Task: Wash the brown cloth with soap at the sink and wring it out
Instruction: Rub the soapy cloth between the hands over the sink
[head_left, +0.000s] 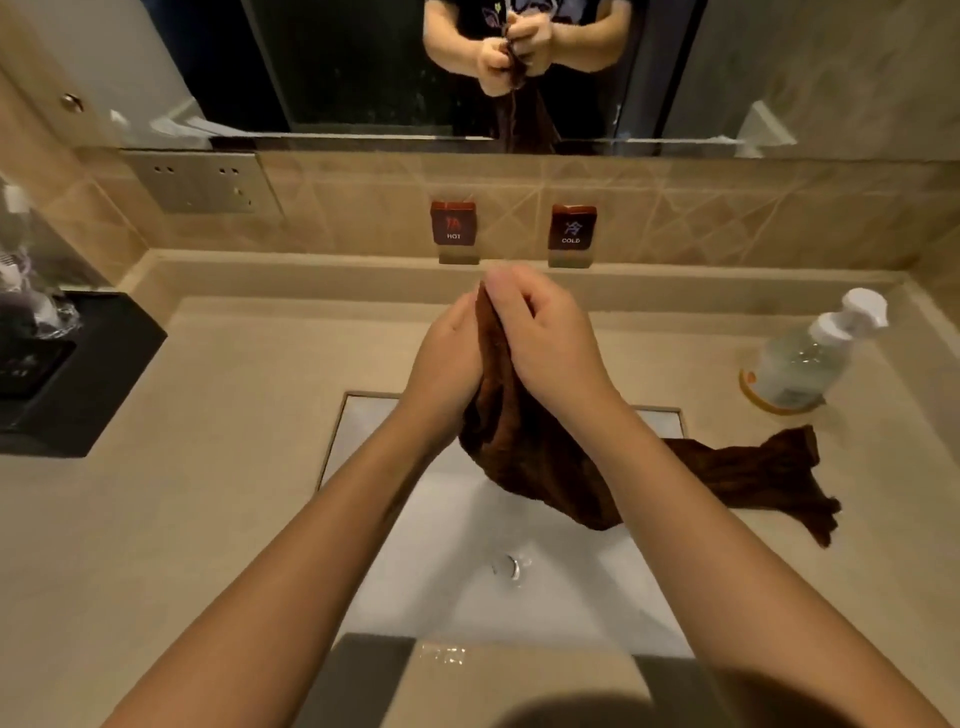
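A brown cloth (524, 457) hangs bunched between both hands above the white sink (457, 613). My left hand (447, 358) grips its upper part from the left. My right hand (540, 332) is curled round the top of the same cloth from the right. The cloth's lower end droops over the basin. A second brown cloth (753, 473) lies crumpled on the counter at the sink's right edge. A clear soap pump bottle (810, 353) with a white head stands on the counter at the far right.
HOT (453, 223) and COLD (572, 227) tap signs sit on the tiled wall behind the sink. A black tray (98, 374) with wrapped items stands on the left counter. A mirror (363, 67) above reflects the hands. The drain (511, 566) lies mid-basin.
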